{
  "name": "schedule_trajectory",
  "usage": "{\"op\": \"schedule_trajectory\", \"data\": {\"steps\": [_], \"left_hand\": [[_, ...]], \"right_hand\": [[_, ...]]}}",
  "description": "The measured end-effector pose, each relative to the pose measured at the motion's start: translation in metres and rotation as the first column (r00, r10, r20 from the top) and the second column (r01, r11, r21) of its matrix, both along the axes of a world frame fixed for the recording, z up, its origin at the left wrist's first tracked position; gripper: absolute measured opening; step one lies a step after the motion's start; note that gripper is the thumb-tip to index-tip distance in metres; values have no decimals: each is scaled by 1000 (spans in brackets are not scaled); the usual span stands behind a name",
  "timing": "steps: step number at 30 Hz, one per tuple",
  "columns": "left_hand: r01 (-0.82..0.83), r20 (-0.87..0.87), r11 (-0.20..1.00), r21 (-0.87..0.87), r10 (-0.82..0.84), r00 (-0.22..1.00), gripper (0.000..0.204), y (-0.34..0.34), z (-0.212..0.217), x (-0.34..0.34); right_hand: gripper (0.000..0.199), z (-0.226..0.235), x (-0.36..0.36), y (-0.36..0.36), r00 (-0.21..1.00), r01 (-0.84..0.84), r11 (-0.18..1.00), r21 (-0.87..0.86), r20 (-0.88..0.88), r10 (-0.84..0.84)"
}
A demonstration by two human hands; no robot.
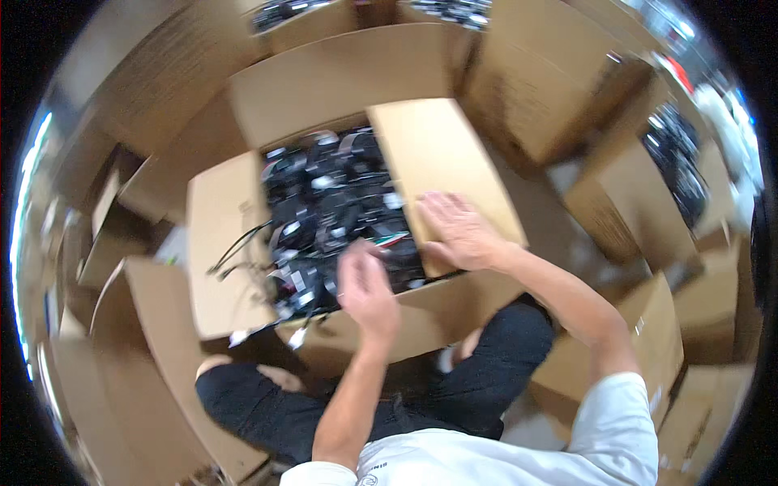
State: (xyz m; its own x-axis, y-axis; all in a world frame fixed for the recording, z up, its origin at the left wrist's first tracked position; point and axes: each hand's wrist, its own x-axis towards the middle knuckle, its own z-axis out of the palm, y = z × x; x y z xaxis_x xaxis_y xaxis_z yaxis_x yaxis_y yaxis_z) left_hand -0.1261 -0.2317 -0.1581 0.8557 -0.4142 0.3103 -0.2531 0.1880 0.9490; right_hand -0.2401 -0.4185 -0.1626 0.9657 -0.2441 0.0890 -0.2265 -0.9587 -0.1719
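In front of me stands an open cardboard box (442,312) packed with black coiled cable bundles (340,215) with white tags. My right hand (462,231) lies open and flat on the box's right flap (442,146), fingers stretched. My left hand (366,292) is over the near part of the bundles, its fingers stretched toward them and slightly blurred; nothing shows in it. Whether its fingertips touch the bundles is unclear. Several loose cable ends (241,247) hang over the left flap (227,206), and white connectors (297,336) dangle over the near edge.
Behind the box its far flap (340,77) stands raised. Tall cardboard cartons (551,73) surround me. An open carton at right holds black plastic-wrapped goods (677,162). Further cartons with dark contents (450,11) stand at the back. My knees (519,332) are close to the near side.
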Motion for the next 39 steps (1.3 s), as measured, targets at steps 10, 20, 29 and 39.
{"op": "schedule_trajectory", "data": {"steps": [10, 20, 29, 39], "left_hand": [[-403, 225, 793, 456, 335, 915, 22, 173, -27, 15], [-350, -174, 877, 329, 420, 890, 61, 172, -17, 80], [-250, 87, 714, 654, 257, 962, 62, 132, -14, 164], [265, -138, 832, 487, -226, 964, 66, 36, 2, 241]], "right_hand": [[76, 6, 46, -3, 993, -72, 988, -134, 88, 84], [28, 32, 121, 69, 512, -758, 639, -131, 489, 707], [26, -4, 175, 146, 157, -982, 184, -45, 344, 926], [76, -27, 201, 141, 666, -707, 707, 19, 355, 656]]}}
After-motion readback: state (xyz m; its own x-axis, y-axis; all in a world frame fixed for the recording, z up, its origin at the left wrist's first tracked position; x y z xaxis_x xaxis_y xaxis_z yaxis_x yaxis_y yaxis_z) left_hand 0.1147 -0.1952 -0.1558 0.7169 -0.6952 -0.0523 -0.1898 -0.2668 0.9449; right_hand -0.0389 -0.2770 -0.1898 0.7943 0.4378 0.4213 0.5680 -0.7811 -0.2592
